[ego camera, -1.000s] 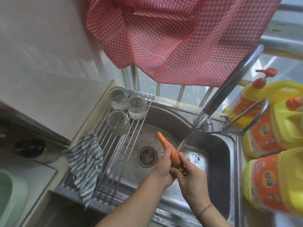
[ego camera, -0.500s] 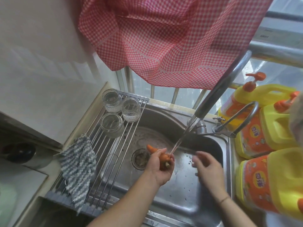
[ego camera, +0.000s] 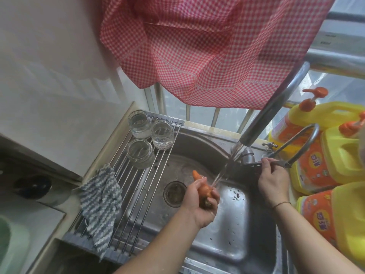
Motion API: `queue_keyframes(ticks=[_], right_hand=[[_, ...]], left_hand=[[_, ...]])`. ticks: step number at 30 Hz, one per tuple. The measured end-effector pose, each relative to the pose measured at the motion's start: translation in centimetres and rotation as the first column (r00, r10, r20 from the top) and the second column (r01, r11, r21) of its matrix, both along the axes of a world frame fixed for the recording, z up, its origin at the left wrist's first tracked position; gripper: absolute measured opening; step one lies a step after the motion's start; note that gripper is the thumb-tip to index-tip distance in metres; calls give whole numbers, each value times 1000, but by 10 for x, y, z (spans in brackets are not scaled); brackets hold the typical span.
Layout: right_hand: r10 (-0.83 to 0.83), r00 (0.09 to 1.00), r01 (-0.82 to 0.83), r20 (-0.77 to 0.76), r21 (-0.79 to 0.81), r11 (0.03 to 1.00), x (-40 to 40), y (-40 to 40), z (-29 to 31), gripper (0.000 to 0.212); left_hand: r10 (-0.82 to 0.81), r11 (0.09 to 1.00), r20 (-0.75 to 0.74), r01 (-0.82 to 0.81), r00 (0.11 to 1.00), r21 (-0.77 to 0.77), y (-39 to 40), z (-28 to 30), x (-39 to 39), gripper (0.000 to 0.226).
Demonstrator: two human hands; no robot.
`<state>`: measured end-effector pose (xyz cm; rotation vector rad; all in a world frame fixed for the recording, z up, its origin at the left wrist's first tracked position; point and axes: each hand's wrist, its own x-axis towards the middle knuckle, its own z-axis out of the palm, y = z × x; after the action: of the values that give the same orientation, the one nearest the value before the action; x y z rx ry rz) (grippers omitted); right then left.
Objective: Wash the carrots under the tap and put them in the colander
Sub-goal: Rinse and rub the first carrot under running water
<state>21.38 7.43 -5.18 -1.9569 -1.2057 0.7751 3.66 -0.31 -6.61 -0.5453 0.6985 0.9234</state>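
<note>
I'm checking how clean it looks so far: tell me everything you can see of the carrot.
The carrot is orange, short and tapered, its skin wet and shiny. It is held tilted over the steel sink, with the pointed tip up and away from the person and the blunt, darker top end toward the person. The left hand grips it round the middle, hiding part of it. The stream of water from the tap meets it on its right side. Nothing else touches it.
</note>
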Motion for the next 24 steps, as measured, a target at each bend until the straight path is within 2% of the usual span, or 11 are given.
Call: queue_keyframes(ticks=[3, 11, 15, 17, 20, 22, 24], right_hand=[[5, 1000, -5, 21, 7, 1000, 5, 2, 1, 38], [33, 993, -34, 111, 4, 999, 4, 5, 6, 38], [30, 995, -31, 100, 4, 1000, 3, 5, 9, 39], [11, 999, -11, 36, -4, 1000, 3, 4, 4, 31], [-67, 978, 62, -195, -30, 998, 1, -4, -5, 15], [-118, 948, 98, -295, -83, 992, 2, -8, -11, 26], [-141, 942, 116, -303, -100, 988, 1, -16, -8, 22]], left_hand=[[-18, 1000, 1, 18, 1000, 26, 1, -2, -1, 25], [-61, 995, -21, 62, 998, 79, 4, 0, -3, 21], [-71, 994, -25, 73, 997, 86, 5, -2, -4, 22], [-80, 992, -37, 83, 996, 94, 3, -1, -4, 23], [-84, 988, -59, 91, 995, 127, 2, 1, -4, 25], [-77, 987, -74, 86, 994, 136, 1, 5, -5, 24], [-77, 986, -98, 91, 992, 140, 1, 7, -5, 27]])
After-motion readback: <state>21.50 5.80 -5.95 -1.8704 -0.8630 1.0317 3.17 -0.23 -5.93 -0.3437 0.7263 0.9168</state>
